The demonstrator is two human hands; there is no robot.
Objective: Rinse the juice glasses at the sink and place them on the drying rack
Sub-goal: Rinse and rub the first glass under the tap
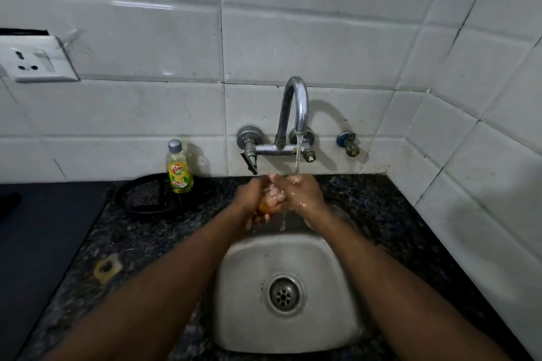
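Together, left hand (250, 195) and right hand (303, 192) clasp a glass (264, 206) beneath the tap (296, 102), soap bottle (179, 170) nearby.

Both arms outstretched, left hand (251, 196) and right hand (303, 191) curled round the glass (264, 207).

White tiles (293, 38) are running across the far side; speckled black granite (366, 199) is framing the grey sink (249, 316); the left bottle (179, 173) is showing yellow-green, the glass (264, 206) orange.

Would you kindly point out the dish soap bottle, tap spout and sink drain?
Dish soap bottle (179, 176): head view, label.
Tap spout (302, 108): head view, curved neck.
Sink drain (284, 294): head view, strainer centre.
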